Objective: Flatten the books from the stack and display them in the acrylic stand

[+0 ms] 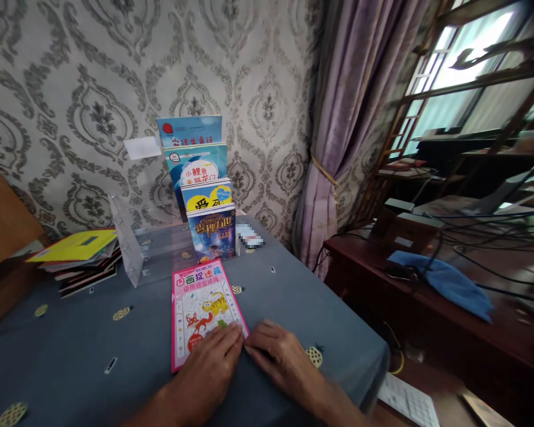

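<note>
inside the right edge of the tabletop [311,302], i seemingly steady a pink book [204,305], left hand [213,362] flat, fingers together, right hand [285,356] curled alongside, grip unclear; lifting would need a pinch.

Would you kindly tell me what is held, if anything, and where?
The left hand lies on the pink book; whether the right hand grips its lower right edge cannot be told.
</note>
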A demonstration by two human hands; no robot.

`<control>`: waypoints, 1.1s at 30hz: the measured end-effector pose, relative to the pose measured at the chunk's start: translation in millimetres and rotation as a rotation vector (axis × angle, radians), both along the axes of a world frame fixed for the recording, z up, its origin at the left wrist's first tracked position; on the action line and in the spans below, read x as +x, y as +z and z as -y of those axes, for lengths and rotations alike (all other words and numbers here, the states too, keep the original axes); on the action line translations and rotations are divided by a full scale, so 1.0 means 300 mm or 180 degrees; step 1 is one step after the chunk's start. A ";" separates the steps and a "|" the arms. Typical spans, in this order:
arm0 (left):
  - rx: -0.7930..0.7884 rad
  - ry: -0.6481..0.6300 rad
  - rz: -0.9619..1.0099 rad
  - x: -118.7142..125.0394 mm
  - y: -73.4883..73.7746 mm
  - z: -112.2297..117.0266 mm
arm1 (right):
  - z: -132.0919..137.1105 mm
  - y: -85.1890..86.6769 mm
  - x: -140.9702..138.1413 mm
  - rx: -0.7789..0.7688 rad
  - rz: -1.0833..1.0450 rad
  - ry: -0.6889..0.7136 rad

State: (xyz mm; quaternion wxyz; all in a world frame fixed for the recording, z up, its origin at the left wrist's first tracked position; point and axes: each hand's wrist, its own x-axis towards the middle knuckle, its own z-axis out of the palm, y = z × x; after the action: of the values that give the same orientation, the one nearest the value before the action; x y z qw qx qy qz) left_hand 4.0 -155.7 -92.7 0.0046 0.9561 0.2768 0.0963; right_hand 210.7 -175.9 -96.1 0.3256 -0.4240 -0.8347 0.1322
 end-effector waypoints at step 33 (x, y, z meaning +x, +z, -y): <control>0.0416 0.0830 0.0224 -0.275 0.022 0.179 | 0.004 0.033 -0.084 0.0465 0.0642 0.0290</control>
State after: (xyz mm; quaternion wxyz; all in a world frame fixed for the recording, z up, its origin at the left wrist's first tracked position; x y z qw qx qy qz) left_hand -78.5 -209.2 -86.1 -0.0605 0.9063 0.3914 0.1474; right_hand 185.3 -176.9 -86.2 0.2637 -0.3720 -0.8890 0.0425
